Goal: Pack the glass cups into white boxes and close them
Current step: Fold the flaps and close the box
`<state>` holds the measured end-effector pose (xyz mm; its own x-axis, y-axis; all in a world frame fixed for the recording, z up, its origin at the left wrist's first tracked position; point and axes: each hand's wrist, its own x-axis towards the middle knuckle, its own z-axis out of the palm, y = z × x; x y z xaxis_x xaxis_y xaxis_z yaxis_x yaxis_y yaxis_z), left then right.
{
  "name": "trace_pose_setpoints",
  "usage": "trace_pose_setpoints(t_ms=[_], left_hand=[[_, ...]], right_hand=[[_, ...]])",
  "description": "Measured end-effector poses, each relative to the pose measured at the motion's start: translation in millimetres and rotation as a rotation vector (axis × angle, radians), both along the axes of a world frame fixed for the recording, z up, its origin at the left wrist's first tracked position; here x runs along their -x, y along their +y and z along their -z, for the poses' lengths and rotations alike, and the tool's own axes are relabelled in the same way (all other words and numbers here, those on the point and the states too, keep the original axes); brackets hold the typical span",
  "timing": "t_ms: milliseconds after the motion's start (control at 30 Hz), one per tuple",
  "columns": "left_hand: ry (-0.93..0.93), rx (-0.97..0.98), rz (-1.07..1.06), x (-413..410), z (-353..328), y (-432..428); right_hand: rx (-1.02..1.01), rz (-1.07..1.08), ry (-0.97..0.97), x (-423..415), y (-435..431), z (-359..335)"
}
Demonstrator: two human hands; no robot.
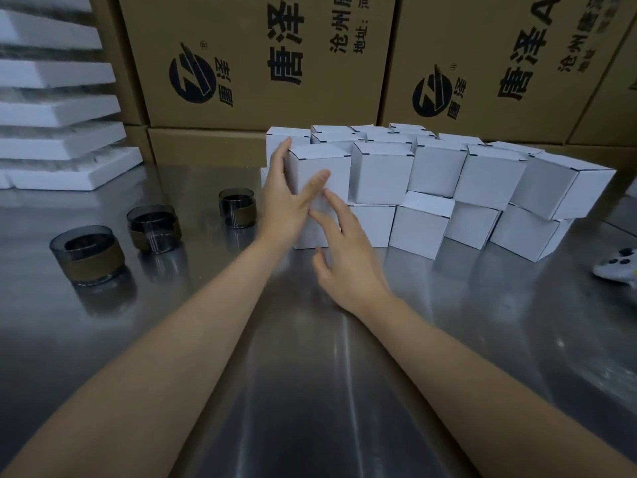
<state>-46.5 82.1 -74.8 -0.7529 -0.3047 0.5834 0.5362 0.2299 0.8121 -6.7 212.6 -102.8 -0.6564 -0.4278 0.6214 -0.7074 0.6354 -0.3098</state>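
Note:
Three dark glass cups with brown bands stand on the metal table (310, 391) at the left: one nearest me (88, 255), one in the middle (154, 227), one farther back (237, 207). A pile of several closed white boxes (437, 170) is stacked two high along the back. My left hand (287, 198) lies with straight fingers against the left side and front of the top-left white box (319, 167). My right hand (344, 250) reaches toward the front of the same stack with fingers spread, holding nothing.
Large brown cartons (262, 60) form a wall behind the boxes. White foam trays (58, 108) are stacked at the back left. A white controller-like object (618, 269) lies at the right edge of the table.

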Motion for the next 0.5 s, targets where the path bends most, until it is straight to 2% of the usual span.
trace_pose_setpoints(t_ms=[333,500], left_hand=[[-0.224,0.137,0.096,1.7,23.9,0.0],[-0.204,0.166,0.08,2.6,24.6,-0.7]], right_hand=[[-0.061,0.057,-0.045,4.0,-2.3,1.5],[-0.08,0.053,-0.089,6.2,-3.1,2.2]])
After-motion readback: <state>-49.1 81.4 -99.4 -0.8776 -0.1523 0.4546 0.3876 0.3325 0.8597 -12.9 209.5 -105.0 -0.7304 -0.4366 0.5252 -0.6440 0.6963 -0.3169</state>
